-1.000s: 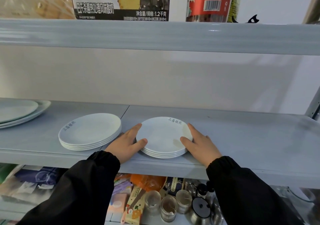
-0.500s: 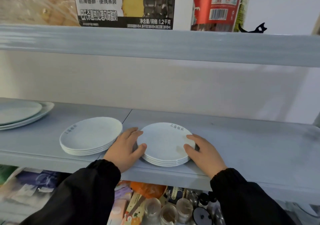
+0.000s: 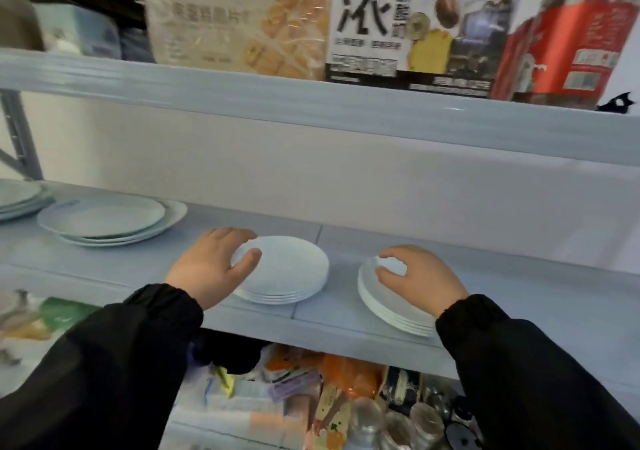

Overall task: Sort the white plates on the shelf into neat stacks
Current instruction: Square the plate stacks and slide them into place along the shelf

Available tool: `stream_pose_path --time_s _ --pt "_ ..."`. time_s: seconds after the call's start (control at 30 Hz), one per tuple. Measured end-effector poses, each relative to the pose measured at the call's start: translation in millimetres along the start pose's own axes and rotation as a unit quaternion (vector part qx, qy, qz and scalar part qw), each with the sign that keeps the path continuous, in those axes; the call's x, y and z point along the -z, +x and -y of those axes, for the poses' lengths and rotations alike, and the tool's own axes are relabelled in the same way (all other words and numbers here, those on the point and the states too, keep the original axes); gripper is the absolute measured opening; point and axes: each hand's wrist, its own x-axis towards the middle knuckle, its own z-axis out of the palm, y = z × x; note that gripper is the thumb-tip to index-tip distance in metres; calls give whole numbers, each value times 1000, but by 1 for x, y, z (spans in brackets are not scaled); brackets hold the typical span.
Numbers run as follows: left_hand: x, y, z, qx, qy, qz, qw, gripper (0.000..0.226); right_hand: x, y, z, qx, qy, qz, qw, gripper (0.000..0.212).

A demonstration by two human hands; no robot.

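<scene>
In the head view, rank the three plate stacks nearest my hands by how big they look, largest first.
Largest: left stack, clearly widest.
Then middle stack and right stack: they look alike, and the left hand and right hand partly cover them, so unranked.

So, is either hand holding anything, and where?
Left hand grips the middle plate stack, left rim; right hand grips the right plate stack, far rim.

White round plates lie flat on the grey shelf (image 3: 346, 314) in four piles: a tidy middle stack (image 3: 291, 273) near the front edge, a right stack (image 3: 384, 305) beside it but apart, a wider, uneven left stack (image 3: 104, 219) farther back, and a far-left stack (image 3: 15, 196) cut off by the frame
</scene>
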Motion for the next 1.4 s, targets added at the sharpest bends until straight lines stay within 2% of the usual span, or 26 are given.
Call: stream_pose_path --time_s 0.13,0.23,0.3,0.4,0.53,0.7,0.83,0.97,1.2,1.4 --pt "46 -25 67 29 40 19 999 58 -34 17 68 24 -2 30 999 44" --pt "85 -49 116 44 57 -1 997 64 -65 29 126 52 3 40 998 44" --pt "106 -66 145 58 62 -7 996 59 -82 35 163 64 2 44 997 43" --pt "133 -85 181 84 54 -15 995 49 -106 40 210 89 17 54 994 39" --pt "158 -99 214 111 48 -17 992 54 -129 45 256 103 25 87 991 40" --pt "170 -108 243 140 37 -28 989 52 -144 60 293 125 27 96 987 42" --pt "169 -107 263 154 24 -33 987 60 -164 78 311 143 39 90 985 43" --pt "169 -99 280 166 39 -32 985 50 -187 103 326 174 53 92 979 44" --pt "172 -48 314 201 58 -40 977 38 -223 167 348 176 111 80 975 49" --pt "147 0 334 197 48 -43 978 41 -252 212 364 158 177 51 970 54"
